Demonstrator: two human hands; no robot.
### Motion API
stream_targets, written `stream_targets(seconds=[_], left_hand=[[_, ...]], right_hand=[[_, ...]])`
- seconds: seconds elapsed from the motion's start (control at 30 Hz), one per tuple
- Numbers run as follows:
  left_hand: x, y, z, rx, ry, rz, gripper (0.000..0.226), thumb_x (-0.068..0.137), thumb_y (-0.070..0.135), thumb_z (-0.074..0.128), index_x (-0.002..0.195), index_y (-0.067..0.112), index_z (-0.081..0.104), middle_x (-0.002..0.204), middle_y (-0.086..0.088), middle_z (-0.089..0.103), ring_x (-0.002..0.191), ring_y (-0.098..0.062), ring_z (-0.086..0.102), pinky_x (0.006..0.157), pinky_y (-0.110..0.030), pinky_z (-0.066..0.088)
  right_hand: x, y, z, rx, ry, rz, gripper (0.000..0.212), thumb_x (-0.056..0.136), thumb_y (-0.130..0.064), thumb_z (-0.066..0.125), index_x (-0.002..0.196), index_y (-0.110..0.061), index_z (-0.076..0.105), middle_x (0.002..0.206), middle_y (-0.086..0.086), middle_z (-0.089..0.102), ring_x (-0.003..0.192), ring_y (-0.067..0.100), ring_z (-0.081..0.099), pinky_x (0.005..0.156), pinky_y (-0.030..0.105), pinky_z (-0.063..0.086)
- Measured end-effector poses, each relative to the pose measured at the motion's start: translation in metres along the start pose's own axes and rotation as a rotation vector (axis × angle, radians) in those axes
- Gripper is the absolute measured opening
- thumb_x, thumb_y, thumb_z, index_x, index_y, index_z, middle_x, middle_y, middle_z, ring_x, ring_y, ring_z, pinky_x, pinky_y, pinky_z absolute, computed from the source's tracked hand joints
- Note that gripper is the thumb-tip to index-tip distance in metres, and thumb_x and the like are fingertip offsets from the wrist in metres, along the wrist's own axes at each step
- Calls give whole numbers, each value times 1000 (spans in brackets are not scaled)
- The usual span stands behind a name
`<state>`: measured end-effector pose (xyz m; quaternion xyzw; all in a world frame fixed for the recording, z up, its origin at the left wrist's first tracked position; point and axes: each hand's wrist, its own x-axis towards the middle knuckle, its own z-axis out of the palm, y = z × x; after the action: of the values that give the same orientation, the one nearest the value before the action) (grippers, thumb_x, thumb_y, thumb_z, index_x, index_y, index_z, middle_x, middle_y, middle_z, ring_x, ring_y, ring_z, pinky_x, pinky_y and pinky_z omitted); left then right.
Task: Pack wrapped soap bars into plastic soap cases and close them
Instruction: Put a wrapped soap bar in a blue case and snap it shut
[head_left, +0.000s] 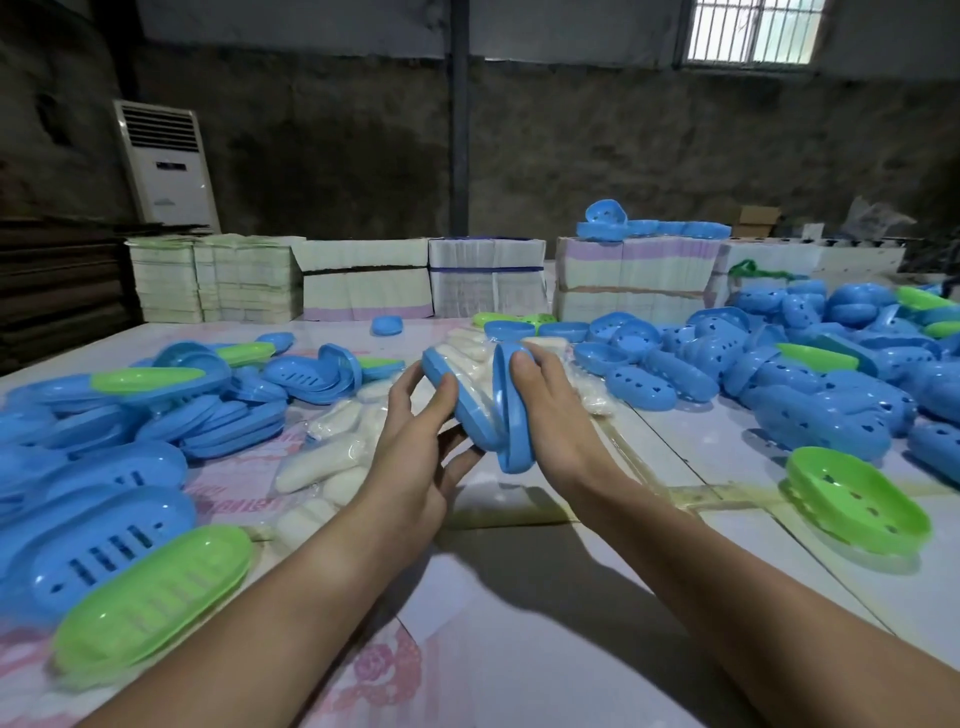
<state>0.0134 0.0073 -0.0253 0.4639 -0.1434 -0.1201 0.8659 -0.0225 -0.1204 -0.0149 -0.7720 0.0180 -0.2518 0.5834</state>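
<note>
Above the table's middle my left hand grips a blue case half that holds a white wrapped soap bar. My right hand grips the other blue case half, tilted on edge against the first one; the two halves stand apart at the top. Loose wrapped soap bars lie in clear plastic on the table just left of my hands and behind them.
Blue and green lids are piled at the left, and perforated blue trays at the right. A green tray lies at the right front. Stacks of flat cartons line the table's far edge.
</note>
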Motion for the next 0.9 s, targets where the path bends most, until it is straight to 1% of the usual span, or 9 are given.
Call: stream_targets(seconds=[0.1,0.2,0.27,0.37,0.5,0.53,0.63,0.7,0.9], left_hand=[[-1,-3,1,33,-26,-8,37,96,30,62,131,38,53,110,0,77,96,-18,75,84,-36,60],[-3,-8,1,81,-56,-34,38,96,29,63,131,42,54,111,0,77,98,-18,74,77,-36,60],[-3,-10,1,90,-61,-44,38,96,29,64,130,43,55,108,2,77,93,-15,75,70,-34,61],[-2,-9,-1,65,-62,-43,33,97,29,63,125,44,57,103,4,78,86,-13,76,63,-31,61],[-3,-7,-3,92,-127,-36,38,93,31,64,128,45,56,112,2,77,99,-18,75,81,-39,62],[-4,-8,-2,112,-158,-31,42,90,33,65,129,45,56,115,2,76,103,-18,74,83,-39,62],[-4,-8,-1,127,-215,-22,51,80,36,68,129,46,56,118,4,75,109,-17,72,87,-40,61],[-3,-8,-2,112,-223,-24,53,78,36,70,128,46,56,118,3,75,109,-19,72,91,-43,60],[-3,-6,-5,154,-251,-43,47,79,40,70,124,48,59,113,4,76,103,-21,74,93,-46,58]], right_hand=[[2,1,-1,-46,3,-45,47,97,-64,31,139,-43,36,132,-14,50,120,8,49,98,25,37],[1,4,0,-125,-84,-30,53,96,-66,32,144,-46,29,131,-15,45,119,8,48,92,25,38],[1,4,0,-156,-182,25,65,91,-69,34,149,-47,18,138,-11,43,119,13,51,90,29,45],[3,2,-6,-223,-278,44,74,85,-59,40,152,-48,9,138,-8,41,110,12,54,81,24,43],[3,0,-11,-205,-228,6,61,97,-49,45,152,-42,22,133,-13,46,93,-12,54,63,5,43],[3,0,-11,-181,-198,6,58,98,-48,44,152,-41,25,132,-12,48,93,-12,54,60,2,42],[3,3,-9,-122,-161,-1,55,99,-47,44,151,-39,28,137,-9,51,106,-1,55,70,11,43],[2,5,-7,-96,-149,-19,55,99,-48,45,151,-40,28,139,-11,50,110,-1,54,74,11,43],[1,7,-4,-84,-152,-39,63,84,-60,45,144,-44,34,127,-12,54,91,-19,56,62,-1,41]])
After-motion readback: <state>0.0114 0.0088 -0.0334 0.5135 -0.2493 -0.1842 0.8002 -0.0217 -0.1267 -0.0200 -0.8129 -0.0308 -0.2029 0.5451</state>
